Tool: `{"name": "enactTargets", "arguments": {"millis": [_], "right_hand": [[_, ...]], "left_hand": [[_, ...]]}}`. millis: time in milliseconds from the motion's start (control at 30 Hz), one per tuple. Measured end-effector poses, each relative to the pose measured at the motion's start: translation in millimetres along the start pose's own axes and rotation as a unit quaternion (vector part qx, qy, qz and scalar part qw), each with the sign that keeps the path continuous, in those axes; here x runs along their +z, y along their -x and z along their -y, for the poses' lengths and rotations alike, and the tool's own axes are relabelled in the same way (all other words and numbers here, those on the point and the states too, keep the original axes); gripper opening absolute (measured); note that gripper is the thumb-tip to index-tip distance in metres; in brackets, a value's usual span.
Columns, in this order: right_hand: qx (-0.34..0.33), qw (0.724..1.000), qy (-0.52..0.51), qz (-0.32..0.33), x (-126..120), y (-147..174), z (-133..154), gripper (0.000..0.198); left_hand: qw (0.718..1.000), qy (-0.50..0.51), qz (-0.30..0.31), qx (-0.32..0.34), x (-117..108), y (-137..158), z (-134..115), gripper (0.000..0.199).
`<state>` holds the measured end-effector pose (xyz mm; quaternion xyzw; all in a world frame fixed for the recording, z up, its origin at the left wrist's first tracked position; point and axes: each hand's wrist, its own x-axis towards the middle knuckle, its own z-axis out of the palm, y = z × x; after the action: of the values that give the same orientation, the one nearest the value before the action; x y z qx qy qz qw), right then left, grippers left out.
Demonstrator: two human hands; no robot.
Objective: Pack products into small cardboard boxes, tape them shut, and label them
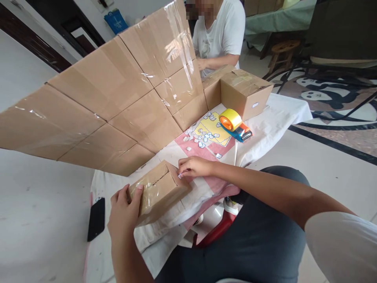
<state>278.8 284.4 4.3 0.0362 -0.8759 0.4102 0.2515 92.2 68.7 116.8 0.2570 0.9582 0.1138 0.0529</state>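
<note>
A taped cardboard box [159, 192] lies on the cloth in front of me. My left hand [126, 202] grips its left end, thumb on top and fingers over the far edge. At the opposite end, my right hand [193, 167] is closed in a pinch on a small white label [180, 176], which is against or very near the box. Part of the label is covered by my fingers. Beyond my right hand, many small white labels [203, 137] are scattered over a yellow sheet [220, 137].
Stacked cardboard boxes [129, 106] form a wall along the far left side. A tape dispenser [235, 125] with yellow tape stands before a labelled box [247, 92]. A phone [96, 219] lies at the left edge. Across the table sits a person in a white shirt [222, 31].
</note>
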Motion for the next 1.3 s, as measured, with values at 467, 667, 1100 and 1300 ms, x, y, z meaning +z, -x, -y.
{"name": "enactTargets", "arguments": {"millis": [467, 667, 1100, 1300], "right_hand": [[0.002, 0.999, 0.024, 0.036, -7.9, -3.3, 4.8, 0.013], [0.017, 0.999, 0.027, 0.037, -6.3, -5.1, -0.8, 0.012], [0.092, 0.995, 0.011, 0.03, 2.0, -6.1, 1.9, 0.011], [0.25, 0.959, -0.068, -0.111, 22.4, 0.0, 6.0, 0.033]], "left_hand": [[1.0, 0.0, -0.014, 0.018, 6.6, -10.2, 11.9, 0.078], [1.0, -0.006, -0.01, 0.01, 9.2, -14.6, 15.7, 0.078], [1.0, -0.006, -0.002, 0.026, 6.9, -11.3, 14.5, 0.079], [1.0, -0.005, -0.003, 0.011, 5.8, -7.9, 8.0, 0.08]]}}
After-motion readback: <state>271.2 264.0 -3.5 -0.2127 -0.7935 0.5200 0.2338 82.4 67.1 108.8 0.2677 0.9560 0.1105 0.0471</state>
